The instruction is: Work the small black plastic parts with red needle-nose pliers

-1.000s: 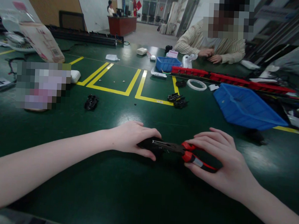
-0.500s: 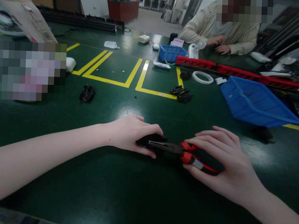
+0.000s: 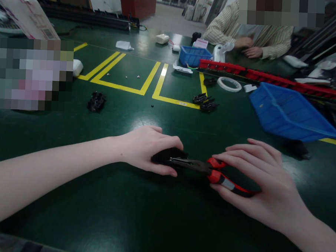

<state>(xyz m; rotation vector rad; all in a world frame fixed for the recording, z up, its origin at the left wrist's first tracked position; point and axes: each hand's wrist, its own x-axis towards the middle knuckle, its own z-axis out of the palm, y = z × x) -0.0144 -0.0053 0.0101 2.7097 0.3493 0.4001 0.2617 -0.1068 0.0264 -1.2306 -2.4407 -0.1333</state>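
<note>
My left hand [image 3: 151, 149] grips a dark part [image 3: 166, 155] between thumb and fingers, just above the green table [image 3: 111, 212]. Red-and-black pliers [image 3: 217, 172] are held in my right hand [image 3: 260, 182], their handles lying between thumb and fingers. The long jaws point left and their tips meet a small shiny piece on the dark part. Whether the jaws clamp that piece is too small to tell. Beyond my left hand lies a black clustered part [image 3: 96, 101], and two similar black parts [image 3: 205, 102] rest near the yellow tape.
A large blue bin [image 3: 293, 113] stands right of centre, with a black object [image 3: 297, 149] beside it. Behind are a tape roll [image 3: 229, 84], a red rail [image 3: 270, 80] and a small blue bin [image 3: 194, 56]. Across the table sits a person in a striped shirt [image 3: 225, 26].
My right hand and the pliers have shifted slightly to the right. My left hand still holds the dark part in nearly the same place. The camera view has shifted a little.
</note>
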